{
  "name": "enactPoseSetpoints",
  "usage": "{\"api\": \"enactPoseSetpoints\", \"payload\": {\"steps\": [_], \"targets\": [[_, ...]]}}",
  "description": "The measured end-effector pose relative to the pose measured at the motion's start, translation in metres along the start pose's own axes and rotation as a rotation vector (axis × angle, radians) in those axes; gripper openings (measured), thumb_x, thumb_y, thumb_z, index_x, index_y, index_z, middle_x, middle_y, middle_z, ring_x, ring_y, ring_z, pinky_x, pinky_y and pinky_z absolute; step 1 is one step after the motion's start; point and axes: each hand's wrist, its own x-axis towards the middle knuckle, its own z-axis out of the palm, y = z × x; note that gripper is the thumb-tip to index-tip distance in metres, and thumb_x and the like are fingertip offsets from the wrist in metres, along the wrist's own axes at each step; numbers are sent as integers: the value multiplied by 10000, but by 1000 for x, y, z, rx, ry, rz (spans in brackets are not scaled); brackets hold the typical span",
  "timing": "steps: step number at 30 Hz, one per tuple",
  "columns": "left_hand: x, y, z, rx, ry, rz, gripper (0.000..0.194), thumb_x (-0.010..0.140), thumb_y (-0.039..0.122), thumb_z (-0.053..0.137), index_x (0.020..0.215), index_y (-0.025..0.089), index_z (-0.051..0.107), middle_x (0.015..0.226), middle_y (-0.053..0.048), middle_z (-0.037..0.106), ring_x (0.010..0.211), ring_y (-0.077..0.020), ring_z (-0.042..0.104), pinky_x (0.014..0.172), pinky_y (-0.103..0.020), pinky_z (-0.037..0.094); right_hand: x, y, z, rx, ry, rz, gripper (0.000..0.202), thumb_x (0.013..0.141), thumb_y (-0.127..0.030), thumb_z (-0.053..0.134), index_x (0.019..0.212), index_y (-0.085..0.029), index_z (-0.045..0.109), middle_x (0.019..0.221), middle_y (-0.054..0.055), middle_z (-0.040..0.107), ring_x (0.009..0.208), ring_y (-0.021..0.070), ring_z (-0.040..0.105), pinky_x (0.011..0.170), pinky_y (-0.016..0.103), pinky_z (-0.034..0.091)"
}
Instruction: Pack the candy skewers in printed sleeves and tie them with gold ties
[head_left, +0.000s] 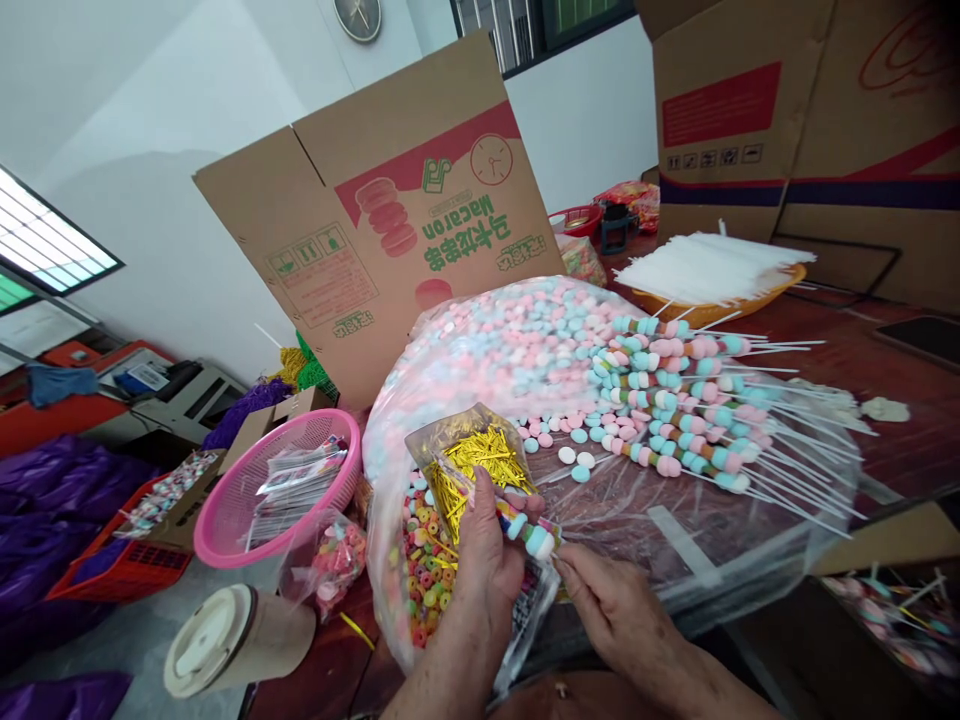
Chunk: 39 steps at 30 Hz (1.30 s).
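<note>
My left hand [487, 550] is closed around a candy skewer [538, 540] with blue and white pieces, which seems to be inside a clear printed wrapper [529, 605]. At the skewer's lower end, the fingers of my right hand [619, 600] are pinched together; a gold glint shows there, but whether it is a twist tie I cannot make out. Just behind my left hand lies a clear bag of gold twist ties [491, 455]. Ring-shaped gummies [427, 585] lie left of my wrist. Finished-looking candy skewers [675, 400] are heaped farther back on the right.
Pastel candies [510, 330] fill a large plastic sheet before an upright cardboard box [420, 220]. A pink basket [206, 510] holds flat wrappers. Near it stands a lidded cup [217, 640]. White sticks [705, 265] fill an orange basket at the back right.
</note>
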Motion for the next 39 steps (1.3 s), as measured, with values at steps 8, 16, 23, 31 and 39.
{"api": "enactPoseSetpoints", "payload": {"steps": [8,16,23,31,39], "targets": [[3,2,-7,25,-205,-123,418,694,555,612,751,142,581,642,-48,643,607,-187,628,675,-345,496,9,2,3,613,-86,481,382,860,-488,390,630,-190,453,413,-68,400,398,82,343,419,200,269],[22,23,-15,-105,-425,-86,301,760,406,613,926,155,621,653,-30,646,660,-185,624,749,-404,485,7,4,-2,965,-256,732,384,788,-566,455,663,-203,438,320,-117,296,300,58,162,342,197,124],[12,24,0,-36,-139,-183,281,799,398,561,672,148,576,439,13,521,479,-150,541,668,-383,498,-1,11,-7,8,-77,169,291,901,-291,330,723,-176,529,605,15,585,533,131,530,503,235,344],[4,39,-2,49,-96,-282,531,868,503,336,588,114,565,499,-75,570,573,-212,602,649,-389,493,-8,21,-5,-360,21,-81,249,845,-111,318,762,-176,544,578,24,619,515,162,611,478,254,346],[7,43,-8,120,-105,-344,581,891,494,237,762,69,611,667,-150,656,712,-271,643,638,-384,481,-8,22,-11,-287,-62,-8,263,875,-164,303,773,-174,545,631,40,636,575,176,627,505,258,357]]}}
